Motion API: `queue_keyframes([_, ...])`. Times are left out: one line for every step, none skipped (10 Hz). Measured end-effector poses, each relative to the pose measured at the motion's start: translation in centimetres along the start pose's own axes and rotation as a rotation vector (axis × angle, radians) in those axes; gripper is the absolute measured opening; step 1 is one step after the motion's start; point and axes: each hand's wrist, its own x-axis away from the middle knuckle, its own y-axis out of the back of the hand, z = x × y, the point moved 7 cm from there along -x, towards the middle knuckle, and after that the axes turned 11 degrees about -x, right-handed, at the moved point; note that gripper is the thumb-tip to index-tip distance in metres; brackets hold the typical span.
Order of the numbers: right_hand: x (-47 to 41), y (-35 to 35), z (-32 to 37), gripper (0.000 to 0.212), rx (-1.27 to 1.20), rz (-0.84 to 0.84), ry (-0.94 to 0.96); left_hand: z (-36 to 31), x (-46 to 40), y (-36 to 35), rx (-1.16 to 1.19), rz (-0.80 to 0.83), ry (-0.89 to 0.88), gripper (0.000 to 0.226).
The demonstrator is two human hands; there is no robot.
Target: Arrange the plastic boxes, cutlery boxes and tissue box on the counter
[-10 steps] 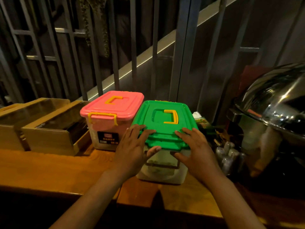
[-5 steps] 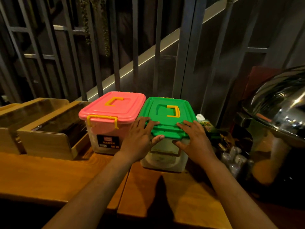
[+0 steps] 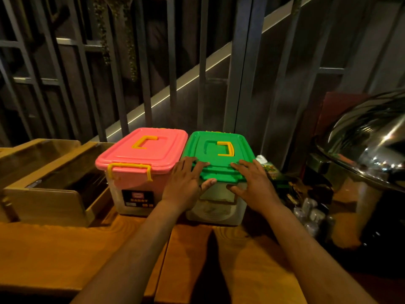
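Both hands, left [image 3: 186,183] and right [image 3: 255,185], are lying splayed on the green box [image 3: 219,172], grip wide, thumbs under its lid edge. Box is standing on the desk [image 3: 65,255], touching the pink box [image 3: 140,170]. Placing step; next, likely release.

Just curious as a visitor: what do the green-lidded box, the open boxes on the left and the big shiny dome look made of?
Green-lidded box: plastic by the look, a glossy moulded lid over a cloudy see-through tub.
Open boxes on the left: likely wood or plywood, pale grain, matte flat panels.
Shiny dome: probably polished steel, given its mirror-like highlights.
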Motion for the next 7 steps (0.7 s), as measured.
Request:
queue_keyframes([0.1, -0.1, 0.0, 0.071, 0.039, 0.012, -0.024, 0.0, 0.0, -0.2, 0.002, 0.011, 0.001, 0.061])
queue_keyframes([0.2, -0.1, 0.2, 0.072, 0.061, 0.021, -0.046, 0.1, 0.1, -0.3, -0.001, 0.025, -0.003, 0.061])
queue_keyframes([0.7, 0.1, 0.7, 0.075, 0.120, 0.030, -0.082, 0.1, 0.0, -0.1, -0.009, 0.049, -0.010, 0.064])
queue_keyframes([1.3, 0.0, 0.9, 0.084, 0.183, 0.072, -0.117, -0.2, 0.1, 0.0, -0.033, 0.077, 0.001, 0.067])
queue_keyframes([3.1, 0.6, 1.4, 0.089, 0.217, 0.111, -0.170, -0.9, 0.8, 0.3, -0.025, 0.127, 0.120, 0.065])
queue_keyframes([5.2, 2.5, 1.0, 0.080, 0.288, 0.064, -0.150, -4.0, 1.3, 0.9, 0.019, 0.088, 0.108, 0.060])
queue_keyframes([8.8, 7.7, -0.3, 0.059, 0.377, -0.152, -0.189, -11.1, 0.8, 2.4, 0.133, 0.012, -0.056, 0.053])
